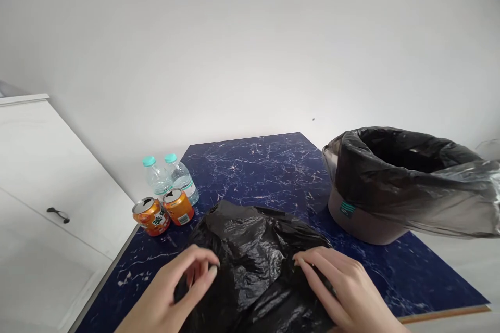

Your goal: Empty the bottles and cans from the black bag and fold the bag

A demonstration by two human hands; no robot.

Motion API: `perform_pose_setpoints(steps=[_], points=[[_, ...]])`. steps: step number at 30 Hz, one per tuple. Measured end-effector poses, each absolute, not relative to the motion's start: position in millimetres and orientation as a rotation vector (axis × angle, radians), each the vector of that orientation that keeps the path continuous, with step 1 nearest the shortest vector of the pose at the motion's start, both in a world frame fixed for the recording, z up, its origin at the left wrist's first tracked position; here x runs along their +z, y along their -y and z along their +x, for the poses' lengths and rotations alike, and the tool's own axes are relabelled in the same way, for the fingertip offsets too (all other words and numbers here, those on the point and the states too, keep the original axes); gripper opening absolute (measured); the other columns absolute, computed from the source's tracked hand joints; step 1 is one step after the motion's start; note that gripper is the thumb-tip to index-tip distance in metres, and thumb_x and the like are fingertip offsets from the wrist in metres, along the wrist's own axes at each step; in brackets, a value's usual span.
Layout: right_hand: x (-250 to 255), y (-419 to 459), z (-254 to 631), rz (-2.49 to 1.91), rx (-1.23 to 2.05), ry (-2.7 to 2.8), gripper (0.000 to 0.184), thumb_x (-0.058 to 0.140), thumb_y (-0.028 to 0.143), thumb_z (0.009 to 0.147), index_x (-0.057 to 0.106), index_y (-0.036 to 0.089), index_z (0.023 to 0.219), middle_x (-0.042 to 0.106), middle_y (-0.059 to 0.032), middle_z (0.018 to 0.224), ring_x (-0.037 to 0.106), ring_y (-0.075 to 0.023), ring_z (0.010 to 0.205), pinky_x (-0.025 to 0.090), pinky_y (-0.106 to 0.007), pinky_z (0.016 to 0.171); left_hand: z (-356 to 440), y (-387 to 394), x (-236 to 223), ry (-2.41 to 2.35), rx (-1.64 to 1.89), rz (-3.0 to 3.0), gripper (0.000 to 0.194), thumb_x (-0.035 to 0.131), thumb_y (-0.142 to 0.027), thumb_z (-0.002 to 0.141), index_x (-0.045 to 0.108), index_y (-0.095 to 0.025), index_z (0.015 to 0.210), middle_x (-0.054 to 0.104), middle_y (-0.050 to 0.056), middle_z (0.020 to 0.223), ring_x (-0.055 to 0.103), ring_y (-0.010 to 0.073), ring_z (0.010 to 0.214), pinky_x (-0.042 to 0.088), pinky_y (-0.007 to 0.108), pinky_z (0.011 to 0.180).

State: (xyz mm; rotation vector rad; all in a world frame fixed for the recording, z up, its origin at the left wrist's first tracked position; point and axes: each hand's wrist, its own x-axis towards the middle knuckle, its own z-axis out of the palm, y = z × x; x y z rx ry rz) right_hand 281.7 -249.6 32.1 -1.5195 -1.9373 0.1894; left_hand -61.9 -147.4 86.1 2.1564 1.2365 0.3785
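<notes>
A crumpled black plastic bag lies on the dark blue marbled surface right in front of me. My left hand pinches the bag's left edge between thumb and fingers. My right hand rests flat on the bag's right side, fingers curled into the plastic. Both hands are at the bottom of the view.
A grey bin lined with a black bag stands at the right. Two orange cans and two clear bottles with teal caps stand at the surface's left edge. A white cabinet is at left.
</notes>
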Motion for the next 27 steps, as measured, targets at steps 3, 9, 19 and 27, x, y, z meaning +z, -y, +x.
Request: perform_pose_setpoints(steps=[3, 9, 19, 27], points=[[25, 240, 277, -1.542, 0.093, 1.943, 0.035, 0.046, 0.038, 0.11, 0.071, 0.028, 0.133, 0.073, -0.0078, 0.136, 0.07, -0.0294, 0.124, 0.063, -0.043, 0.1, -35, 128, 64, -1.425, 0.578, 2.16, 0.062, 0.059, -0.059, 0.098, 0.046, -0.027, 0.149, 0.065, 0.015, 0.132, 0.064, 0.0327, 0.125, 0.053, 0.046, 0.103], [1, 231, 277, -1.633, 0.201, 2.168, 0.056, 0.049, 0.052, 0.108, 0.047, 0.033, 0.16, 0.036, -0.0033, 0.169, 0.04, -0.0362, 0.153, 0.048, -0.057, 0.118, 2, 99, 72, -1.336, 0.591, 1.72, 0.081, 0.06, -0.067, 0.094, 0.03, -0.024, 0.156, 0.068, 0.008, 0.108, 0.07, 0.0267, 0.11, 0.055, 0.038, 0.095], [8, 248, 283, -1.497, 0.17, 2.235, 0.065, 0.056, 0.046, 0.107, 0.031, 0.039, 0.166, 0.031, 0.0018, 0.168, 0.037, -0.0359, 0.152, 0.048, -0.052, 0.119, -8, 126, 95, -0.955, 1.018, 1.598, 0.05, 0.071, -0.055, 0.087, 0.057, -0.023, 0.123, 0.04, -0.004, 0.072, 0.059, 0.0195, 0.082, 0.055, 0.039, 0.097], [8, 252, 286, -1.5, 0.052, 2.195, 0.059, 0.054, 0.042, 0.108, 0.039, 0.036, 0.164, 0.049, 0.0007, 0.161, 0.051, -0.0331, 0.145, 0.054, -0.05, 0.116, -32, 106, 75, -1.534, 0.631, 2.069, 0.055, 0.037, -0.066, 0.103, 0.07, -0.024, 0.09, 0.074, 0.007, 0.082, 0.072, 0.0284, 0.081, 0.055, 0.034, 0.069]])
